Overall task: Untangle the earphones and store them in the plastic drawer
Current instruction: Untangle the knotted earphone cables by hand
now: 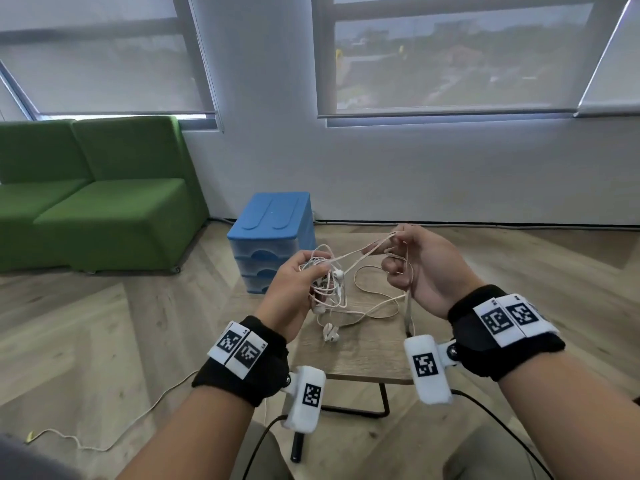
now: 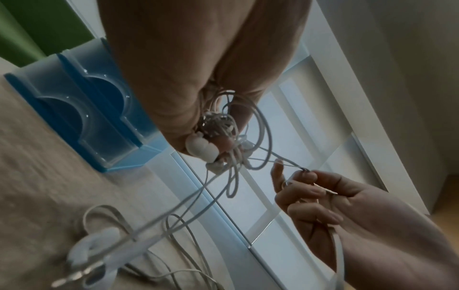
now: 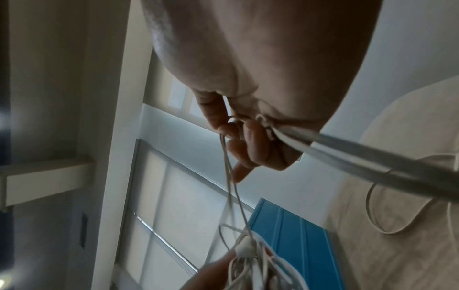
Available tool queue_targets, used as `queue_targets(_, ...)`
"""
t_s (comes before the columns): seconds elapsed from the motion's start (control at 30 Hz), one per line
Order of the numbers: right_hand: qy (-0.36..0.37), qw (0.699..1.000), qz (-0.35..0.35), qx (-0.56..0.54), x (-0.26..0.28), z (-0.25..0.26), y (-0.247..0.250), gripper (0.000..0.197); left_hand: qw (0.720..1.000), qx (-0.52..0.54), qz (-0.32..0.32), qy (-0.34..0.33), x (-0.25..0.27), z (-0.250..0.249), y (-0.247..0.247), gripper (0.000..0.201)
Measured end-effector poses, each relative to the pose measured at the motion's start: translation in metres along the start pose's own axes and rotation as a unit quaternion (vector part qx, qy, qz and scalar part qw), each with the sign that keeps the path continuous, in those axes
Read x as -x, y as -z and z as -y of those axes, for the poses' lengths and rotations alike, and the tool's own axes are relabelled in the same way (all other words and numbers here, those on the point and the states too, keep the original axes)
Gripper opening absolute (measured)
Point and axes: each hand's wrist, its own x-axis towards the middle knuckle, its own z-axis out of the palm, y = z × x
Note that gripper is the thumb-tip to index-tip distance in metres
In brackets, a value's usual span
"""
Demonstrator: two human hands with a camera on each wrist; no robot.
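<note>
A knot of white earphones (image 1: 327, 282) hangs above a small wooden table (image 1: 367, 355). My left hand (image 1: 301, 275) grips the tangled bundle (image 2: 218, 125), with earbuds dangling below its fingers. My right hand (image 1: 401, 251) pinches a cable strand (image 1: 353, 254) drawn taut from the bundle, up and to the right; the pinch shows in the right wrist view (image 3: 238, 125). Loose loops of cable (image 1: 377, 303) and an earbud (image 1: 330, 332) lie on the table. The blue plastic drawer unit (image 1: 273, 237) stands behind the hands with its drawers closed.
A green sofa (image 1: 97, 195) stands at the left against the wall. A loose white cord (image 1: 104, 434) trails over the wooden floor at the lower left. Black cables run down from both wrist cameras. White wall and windows lie behind the drawer unit.
</note>
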Motion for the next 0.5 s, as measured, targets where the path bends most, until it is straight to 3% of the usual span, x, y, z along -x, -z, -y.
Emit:
queue_targets(0.07,-0.010,1.000,-0.004,0.027,-0.001,0.001,-0.006,0.045,0.999,-0.025,0.016,-0.012,0.002,0.001,0.000,0.033)
queue_targets(0.13,-0.011,0.997,-0.019,0.070,-0.003,0.001,-0.010,0.037,0.996,-0.081,0.035,-0.023,0.003,0.002,0.000,0.041)
queue_targets(0.3,0.003,0.986,-0.056,0.157,-0.011,0.000,-0.018,0.018,0.989,-0.141,-0.003,-0.043,-0.002,0.005,0.000,0.014)
queue_targets(0.5,0.027,0.940,0.026,0.340,-0.005,-0.008,-0.015,0.035,0.998,-0.055,-0.003,-0.018,0.003,-0.004,-0.002,0.009)
